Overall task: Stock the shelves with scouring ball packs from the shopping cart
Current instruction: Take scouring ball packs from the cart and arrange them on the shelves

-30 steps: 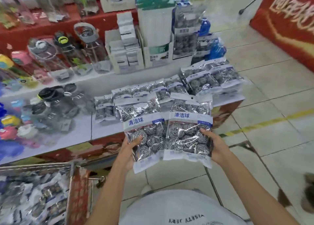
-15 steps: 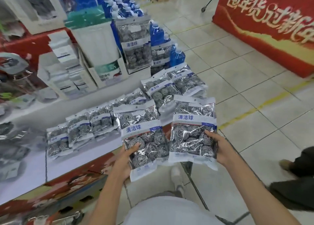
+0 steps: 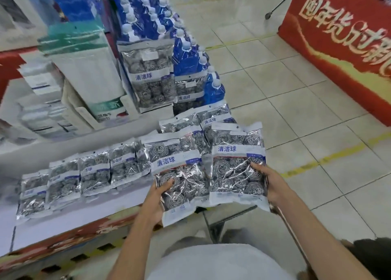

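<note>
My left hand [image 3: 155, 201] grips the lower left corner of a scouring ball pack [image 3: 179, 178], clear plastic with a white and blue label. My right hand [image 3: 269, 184] grips the right edge of a second scouring ball pack [image 3: 234, 169]. Both packs hang side by side just off the front right corner of the white shelf [image 3: 69, 220]. A row of several packs [image 3: 82, 178] lies along that shelf, and more packs [image 3: 196, 121] are piled at its right end. Taller packs [image 3: 148, 76] stand upright behind them. The shopping cart is out of view.
Boxed goods [image 3: 84, 72] and blue bottles with white caps [image 3: 186, 55] fill the upper shelf levels. A red banner stand [image 3: 342, 53] sits at the right across the tiled aisle [image 3: 275, 101]. A dark object [image 3: 372, 256] lies at the lower right edge.
My view has swung to the right along the shelf, and the cart has left the frame. Both hands have kept their packs and carried them toward the shelf's right end.
</note>
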`<state>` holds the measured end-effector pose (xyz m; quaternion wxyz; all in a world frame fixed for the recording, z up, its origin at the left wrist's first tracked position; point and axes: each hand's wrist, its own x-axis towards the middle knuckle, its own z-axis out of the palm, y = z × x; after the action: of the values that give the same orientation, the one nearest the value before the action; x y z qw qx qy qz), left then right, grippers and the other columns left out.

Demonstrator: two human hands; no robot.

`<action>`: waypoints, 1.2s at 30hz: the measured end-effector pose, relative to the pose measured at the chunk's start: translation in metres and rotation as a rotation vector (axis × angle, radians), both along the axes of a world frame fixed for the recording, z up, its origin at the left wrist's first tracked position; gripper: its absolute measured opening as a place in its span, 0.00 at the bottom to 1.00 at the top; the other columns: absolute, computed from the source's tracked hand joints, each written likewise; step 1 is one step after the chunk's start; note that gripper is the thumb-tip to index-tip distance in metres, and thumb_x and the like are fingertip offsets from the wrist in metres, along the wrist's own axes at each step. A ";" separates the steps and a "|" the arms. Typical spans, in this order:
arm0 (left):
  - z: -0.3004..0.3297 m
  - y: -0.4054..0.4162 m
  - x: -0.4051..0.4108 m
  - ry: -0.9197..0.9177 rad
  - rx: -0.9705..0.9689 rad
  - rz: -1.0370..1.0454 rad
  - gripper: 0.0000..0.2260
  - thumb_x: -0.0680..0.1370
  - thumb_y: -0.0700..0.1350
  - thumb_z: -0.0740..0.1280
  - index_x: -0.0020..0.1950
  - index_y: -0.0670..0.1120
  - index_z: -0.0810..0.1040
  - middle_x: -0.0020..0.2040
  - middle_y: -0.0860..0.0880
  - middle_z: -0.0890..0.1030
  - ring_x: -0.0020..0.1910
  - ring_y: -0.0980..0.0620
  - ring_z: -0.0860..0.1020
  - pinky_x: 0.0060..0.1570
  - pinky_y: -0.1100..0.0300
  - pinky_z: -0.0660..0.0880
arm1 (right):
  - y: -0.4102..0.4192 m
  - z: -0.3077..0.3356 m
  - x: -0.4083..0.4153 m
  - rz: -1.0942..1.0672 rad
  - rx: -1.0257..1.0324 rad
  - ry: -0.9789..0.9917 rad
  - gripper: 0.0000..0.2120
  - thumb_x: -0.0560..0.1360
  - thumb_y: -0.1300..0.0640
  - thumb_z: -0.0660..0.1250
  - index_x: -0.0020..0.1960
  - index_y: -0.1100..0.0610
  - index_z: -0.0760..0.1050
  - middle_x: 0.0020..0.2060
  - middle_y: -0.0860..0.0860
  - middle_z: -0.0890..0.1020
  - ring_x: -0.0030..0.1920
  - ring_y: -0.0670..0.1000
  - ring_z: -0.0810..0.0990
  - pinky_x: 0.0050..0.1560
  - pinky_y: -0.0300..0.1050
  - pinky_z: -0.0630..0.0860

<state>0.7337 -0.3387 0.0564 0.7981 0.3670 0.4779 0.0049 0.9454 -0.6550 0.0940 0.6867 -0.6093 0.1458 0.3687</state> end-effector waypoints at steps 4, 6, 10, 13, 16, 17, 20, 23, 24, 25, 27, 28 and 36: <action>-0.002 -0.005 0.044 0.020 0.010 0.043 0.25 0.65 0.44 0.83 0.57 0.54 0.76 0.49 0.46 0.87 0.37 0.51 0.86 0.28 0.56 0.82 | 0.008 -0.006 0.062 0.084 0.004 0.007 0.41 0.60 0.48 0.86 0.68 0.59 0.78 0.58 0.58 0.86 0.57 0.60 0.86 0.56 0.55 0.84; -0.004 -0.005 0.066 0.028 0.000 0.070 0.28 0.66 0.44 0.82 0.61 0.53 0.74 0.48 0.47 0.87 0.40 0.51 0.85 0.28 0.56 0.81 | 0.016 -0.011 0.096 0.100 -0.017 0.019 0.36 0.65 0.50 0.83 0.69 0.59 0.77 0.62 0.59 0.84 0.62 0.61 0.83 0.66 0.60 0.79; -0.006 -0.005 0.105 0.072 0.023 0.109 0.44 0.68 0.44 0.81 0.80 0.49 0.64 0.68 0.42 0.79 0.60 0.46 0.79 0.55 0.45 0.79 | 0.036 -0.015 0.153 0.208 -0.050 0.042 0.29 0.69 0.50 0.81 0.67 0.58 0.80 0.67 0.59 0.81 0.67 0.59 0.78 0.74 0.65 0.70; -0.007 -0.002 0.126 0.098 0.000 0.154 0.40 0.67 0.44 0.82 0.76 0.45 0.70 0.58 0.42 0.85 0.60 0.41 0.81 0.51 0.45 0.82 | 0.052 -0.017 0.188 0.282 -0.041 0.112 0.26 0.69 0.52 0.79 0.65 0.59 0.82 0.62 0.60 0.84 0.61 0.62 0.84 0.62 0.60 0.82; -0.006 0.002 0.144 0.089 -0.003 0.152 0.37 0.69 0.44 0.81 0.75 0.45 0.71 0.52 0.45 0.87 0.56 0.45 0.84 0.46 0.48 0.85 | 0.072 -0.022 0.215 0.339 -0.049 0.138 0.28 0.69 0.55 0.78 0.67 0.62 0.80 0.54 0.59 0.87 0.49 0.60 0.86 0.45 0.51 0.85; -0.006 0.004 0.149 0.094 0.003 0.154 0.40 0.68 0.45 0.81 0.77 0.46 0.69 0.56 0.44 0.85 0.54 0.47 0.85 0.44 0.50 0.85 | 0.079 -0.025 0.222 0.351 -0.057 0.145 0.26 0.70 0.56 0.78 0.66 0.63 0.79 0.52 0.59 0.87 0.45 0.58 0.86 0.41 0.49 0.85; -0.012 0.013 0.165 0.151 0.030 0.139 0.52 0.68 0.48 0.82 0.84 0.51 0.55 0.76 0.39 0.71 0.76 0.38 0.70 0.65 0.40 0.77 | 0.097 -0.035 0.240 0.388 -0.114 0.163 0.25 0.73 0.57 0.77 0.67 0.64 0.78 0.56 0.61 0.86 0.48 0.60 0.86 0.47 0.52 0.85; -0.021 0.026 0.175 0.150 0.034 0.119 0.55 0.67 0.48 0.82 0.85 0.51 0.51 0.79 0.39 0.67 0.79 0.37 0.64 0.76 0.38 0.63 | 0.114 -0.041 0.249 0.415 -0.162 0.160 0.27 0.73 0.57 0.78 0.69 0.63 0.75 0.60 0.63 0.84 0.55 0.63 0.84 0.61 0.63 0.80; -0.025 0.030 0.178 0.151 0.033 0.107 0.54 0.68 0.48 0.81 0.85 0.50 0.51 0.80 0.40 0.66 0.78 0.39 0.65 0.77 0.40 0.59 | 0.118 -0.042 0.251 0.413 -0.175 0.160 0.28 0.73 0.58 0.78 0.70 0.63 0.75 0.59 0.63 0.85 0.55 0.63 0.84 0.63 0.65 0.79; -0.028 0.033 0.181 0.153 0.036 0.101 0.52 0.69 0.47 0.81 0.85 0.50 0.52 0.80 0.41 0.66 0.76 0.40 0.66 0.76 0.41 0.60 | 0.122 -0.045 0.253 0.411 -0.189 0.161 0.27 0.74 0.58 0.78 0.69 0.63 0.74 0.58 0.63 0.85 0.53 0.62 0.85 0.63 0.65 0.79; -0.029 0.037 0.187 0.175 0.045 0.085 0.49 0.70 0.47 0.81 0.84 0.50 0.54 0.77 0.41 0.69 0.74 0.40 0.68 0.72 0.41 0.64 | 0.129 -0.049 0.256 0.425 -0.221 0.155 0.26 0.74 0.57 0.78 0.68 0.63 0.75 0.55 0.62 0.86 0.50 0.60 0.86 0.60 0.62 0.82; -0.029 0.039 0.189 0.194 0.059 0.069 0.47 0.70 0.47 0.81 0.83 0.49 0.58 0.74 0.40 0.72 0.70 0.41 0.72 0.67 0.42 0.70 | 0.132 -0.050 0.256 0.434 -0.233 0.150 0.25 0.74 0.57 0.77 0.68 0.62 0.75 0.54 0.62 0.86 0.50 0.60 0.86 0.59 0.62 0.82; -0.037 0.060 0.193 0.278 0.338 -0.045 0.38 0.72 0.45 0.80 0.79 0.46 0.66 0.61 0.39 0.82 0.45 0.47 0.81 0.45 0.52 0.79 | 0.136 -0.062 0.255 0.353 -0.382 -0.083 0.20 0.75 0.58 0.77 0.65 0.59 0.77 0.55 0.56 0.85 0.53 0.56 0.84 0.61 0.57 0.79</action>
<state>0.9268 -0.2790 0.0193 0.6515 0.5033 0.5674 0.0163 1.1999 -0.5190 0.0318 0.4897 -0.7585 0.0760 0.4233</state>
